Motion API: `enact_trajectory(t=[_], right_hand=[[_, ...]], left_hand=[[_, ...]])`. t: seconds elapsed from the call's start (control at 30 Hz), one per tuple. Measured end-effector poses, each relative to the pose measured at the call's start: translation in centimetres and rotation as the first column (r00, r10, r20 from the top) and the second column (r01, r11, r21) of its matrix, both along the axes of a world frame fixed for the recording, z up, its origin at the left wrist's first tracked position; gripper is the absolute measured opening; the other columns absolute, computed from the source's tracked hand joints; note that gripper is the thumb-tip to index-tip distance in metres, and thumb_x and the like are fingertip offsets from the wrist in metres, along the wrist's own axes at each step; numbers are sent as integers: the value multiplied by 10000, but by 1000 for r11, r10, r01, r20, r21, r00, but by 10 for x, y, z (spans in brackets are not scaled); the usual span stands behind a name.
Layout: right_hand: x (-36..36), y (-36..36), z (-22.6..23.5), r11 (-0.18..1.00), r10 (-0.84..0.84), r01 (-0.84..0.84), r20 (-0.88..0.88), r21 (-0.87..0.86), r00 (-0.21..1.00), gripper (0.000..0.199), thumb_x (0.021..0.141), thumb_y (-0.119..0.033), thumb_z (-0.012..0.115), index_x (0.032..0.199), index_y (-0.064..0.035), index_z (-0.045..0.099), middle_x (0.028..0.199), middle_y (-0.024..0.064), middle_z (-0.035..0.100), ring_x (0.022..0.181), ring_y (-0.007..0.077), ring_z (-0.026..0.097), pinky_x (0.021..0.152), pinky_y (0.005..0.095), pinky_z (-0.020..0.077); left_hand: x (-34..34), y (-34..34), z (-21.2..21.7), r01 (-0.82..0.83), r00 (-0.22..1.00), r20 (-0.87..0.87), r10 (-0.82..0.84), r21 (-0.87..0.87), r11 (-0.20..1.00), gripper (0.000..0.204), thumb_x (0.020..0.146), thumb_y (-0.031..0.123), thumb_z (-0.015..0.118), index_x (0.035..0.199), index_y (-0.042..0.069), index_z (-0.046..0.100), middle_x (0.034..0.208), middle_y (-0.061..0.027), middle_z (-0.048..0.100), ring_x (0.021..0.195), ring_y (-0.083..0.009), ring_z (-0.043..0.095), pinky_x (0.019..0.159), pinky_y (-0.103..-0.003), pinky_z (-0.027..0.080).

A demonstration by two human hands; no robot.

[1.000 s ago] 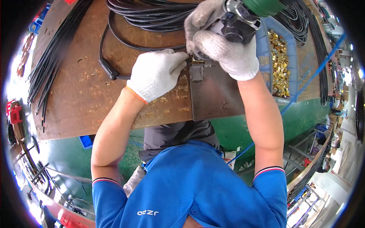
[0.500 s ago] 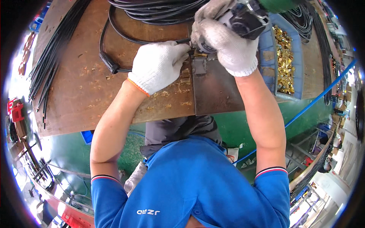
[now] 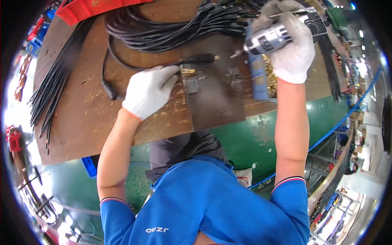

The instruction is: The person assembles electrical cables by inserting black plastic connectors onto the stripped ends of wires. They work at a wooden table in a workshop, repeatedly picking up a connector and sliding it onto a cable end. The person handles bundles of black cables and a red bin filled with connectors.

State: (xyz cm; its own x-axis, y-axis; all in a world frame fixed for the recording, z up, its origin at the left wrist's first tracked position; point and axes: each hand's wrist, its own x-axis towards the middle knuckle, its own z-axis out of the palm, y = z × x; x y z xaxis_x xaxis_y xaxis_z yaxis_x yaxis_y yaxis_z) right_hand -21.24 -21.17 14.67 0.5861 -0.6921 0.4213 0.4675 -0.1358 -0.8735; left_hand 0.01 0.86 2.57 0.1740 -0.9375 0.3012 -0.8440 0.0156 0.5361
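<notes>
My left hand [image 3: 149, 90], in a white knit glove, rests on the table with its fingers closed on a black cable [image 3: 196, 60]. A brass tip shows at the cable's end, beyond the fingers. Right beside those fingertips sits a small metal fixture [image 3: 191, 85] with a brass-coloured piece [image 3: 188, 72] at its top. My right hand [image 3: 292, 53], also gloved, is wrapped round a silver and black power screwdriver [image 3: 265, 41]. Its thin bit points left, raised over the table and apart from the cable.
A blue bin [image 3: 258, 79] of brass parts [image 3: 271, 77] stands partly under my right hand. Coiled black cables [image 3: 163, 34] lie at the back, near a red bin [image 3: 90, 8]. Loose black cables [image 3: 61, 77] line the left side. A blue hose [image 3: 339, 124] runs at the right.
My right hand has drawn the screwdriver to the right, away from my left hand, uncovering the cable end. The left hand keeps its hold. The view has shifted, bringing in the red bin.
</notes>
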Motion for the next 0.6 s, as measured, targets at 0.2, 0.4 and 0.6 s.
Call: enact_trajectory(t=[0.2,0.4,0.6], right_hand=[[-81,-98,-17,798,-482,598,-510,81,712,193,918,-256,781,1010,-117,682,770,39,678,526,159,596,485,308,487],[-106,-121,-71,795,-470,596,-739,-116,483,296,867,-259,826,1075,-82,712,768,1,651,619,119,578,561,325,476],[-100,-104,-58,479,-846,111,-492,-871,-205,501,876,-454,793,1187,-61,769,1084,180,769,989,371,727,947,441,547]], left_hand=[[-5,12,37,108,974,-209,-92,67,992,285,956,152,695,1216,58,762,952,-231,726,868,-398,724,765,-421,565],[-5,16,34,102,958,-269,-100,-4,995,275,951,168,702,1185,38,766,1009,-244,734,928,-413,734,797,-428,578],[-4,17,36,98,960,-269,-75,75,992,278,938,196,718,1162,42,772,987,-237,738,924,-409,741,793,-430,587]])
